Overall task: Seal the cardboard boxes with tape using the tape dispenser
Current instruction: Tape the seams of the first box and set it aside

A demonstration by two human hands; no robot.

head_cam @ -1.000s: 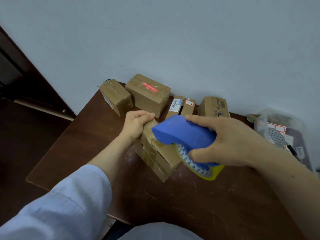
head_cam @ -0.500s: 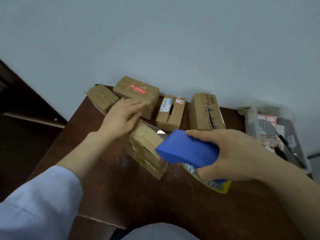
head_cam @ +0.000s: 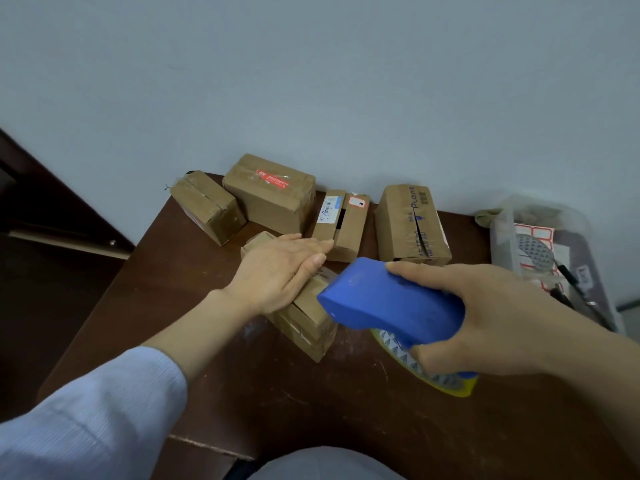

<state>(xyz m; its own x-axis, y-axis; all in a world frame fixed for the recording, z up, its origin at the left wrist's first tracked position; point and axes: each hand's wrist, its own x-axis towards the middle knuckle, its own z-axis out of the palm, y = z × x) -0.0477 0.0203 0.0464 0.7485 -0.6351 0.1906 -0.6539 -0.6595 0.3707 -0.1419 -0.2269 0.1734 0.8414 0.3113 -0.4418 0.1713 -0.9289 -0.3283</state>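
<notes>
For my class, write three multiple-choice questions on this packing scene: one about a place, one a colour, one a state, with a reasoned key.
1. Where is the red-labelled cardboard box? A. By the wall, at the table's far edge. B. Inside a plastic tub. C. On the floor.
2. What colour is the tape dispenser's body? A. Red. B. Green. C. Blue.
3. How is the left hand? A. Clenched. B. Flat on the middle cardboard box. C. Pinching a pen.
Key: 1 A, it stands beside the wall; 2 C, the right hand grips a blue shell; 3 B, its fingers lie straight on the box.
</notes>
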